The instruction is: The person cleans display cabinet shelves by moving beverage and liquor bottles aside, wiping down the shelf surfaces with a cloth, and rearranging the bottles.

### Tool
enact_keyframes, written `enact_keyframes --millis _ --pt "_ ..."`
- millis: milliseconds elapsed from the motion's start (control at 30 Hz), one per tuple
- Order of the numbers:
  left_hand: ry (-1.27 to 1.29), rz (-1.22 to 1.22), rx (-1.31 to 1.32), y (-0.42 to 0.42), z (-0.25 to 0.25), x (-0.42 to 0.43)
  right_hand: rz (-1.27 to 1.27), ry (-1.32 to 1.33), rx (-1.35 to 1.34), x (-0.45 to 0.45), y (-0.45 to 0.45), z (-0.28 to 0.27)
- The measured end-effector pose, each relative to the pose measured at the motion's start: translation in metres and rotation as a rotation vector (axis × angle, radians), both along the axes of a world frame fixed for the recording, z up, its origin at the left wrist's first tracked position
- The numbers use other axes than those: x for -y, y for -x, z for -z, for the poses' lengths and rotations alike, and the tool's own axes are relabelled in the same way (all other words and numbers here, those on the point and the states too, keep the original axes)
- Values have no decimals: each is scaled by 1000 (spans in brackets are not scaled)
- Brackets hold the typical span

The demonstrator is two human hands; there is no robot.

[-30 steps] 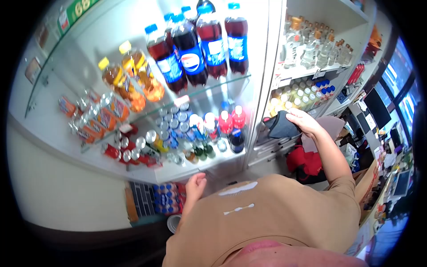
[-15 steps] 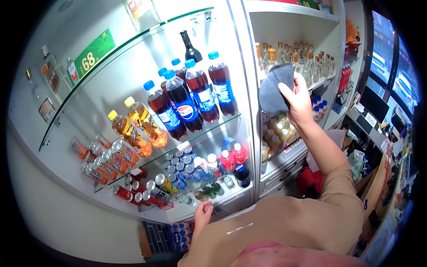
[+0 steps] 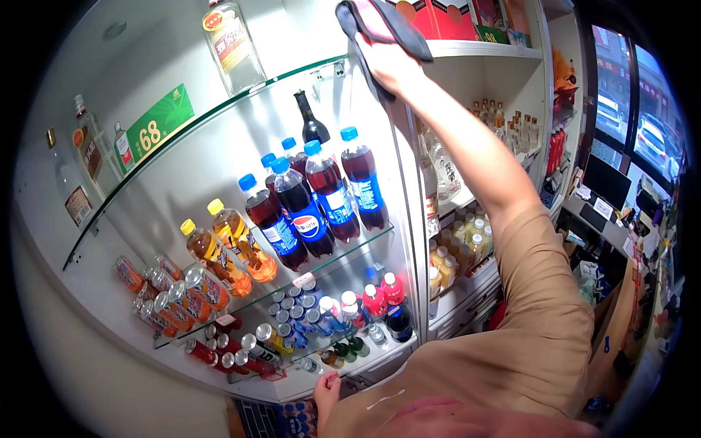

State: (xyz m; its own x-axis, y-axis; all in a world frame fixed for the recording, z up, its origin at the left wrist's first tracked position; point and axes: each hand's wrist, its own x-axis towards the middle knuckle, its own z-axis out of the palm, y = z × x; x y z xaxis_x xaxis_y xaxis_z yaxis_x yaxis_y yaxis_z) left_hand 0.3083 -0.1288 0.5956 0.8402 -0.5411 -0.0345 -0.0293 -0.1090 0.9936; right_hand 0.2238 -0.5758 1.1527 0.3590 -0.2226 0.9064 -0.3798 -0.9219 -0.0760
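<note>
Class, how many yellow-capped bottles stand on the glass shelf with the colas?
2: the left bottle beside orange cans, and the right bottle beside blue-capped colas. Others may be hidden behind.

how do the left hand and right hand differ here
The right hand is raised high, beside the upper glass shelf; the left hand is low, close to the brown shirt.
The right hand grips a dark grey cloth; the left hand has nothing visible in it.
Both the right hand and left hand are bare.
</note>
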Motion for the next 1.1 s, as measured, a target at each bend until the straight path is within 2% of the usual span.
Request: enact_keyframes --millis 67,167,267,367,467,567,600,700,767,900,1033,1100 --pt "-1 -7 -22 -2 7 -3 107 104 -32 16 -10 -51" --pt "-10 -40 -62 -6 15 0 149 229 3 11 -10 -99" --pt "22 -45 -103 -5 7 10 135 280 32 3 -5 -116" --pt "38 -9 -68 -10 10 17 94 282 37 -8 1 -104" --pt "1 34 -37 -16 4 22 -7 133 -27 -12 1 -53" --pt "7 51 -10 -20 -9 28 -116 -120 -58 0 -11 44" --pt "-65 40 -66 -14 -33 33 -191 -179 38 -15 -2 72" --pt "-33 76 18 -17 -38 43 -322 -319 220 -35 11 159" --pt "-21 118 -3 -14 -44 53 -323 -304 257 -50 26 208" --pt "-16 198 21 -2 -34 64 -192 49 181 -37 28 316" --pt "-57 245 24 4 -38 61 -237 -10 221 -56 51 347" --pt "-63 254 60 5 -50 62 -248 -76 184 -60 58 344"
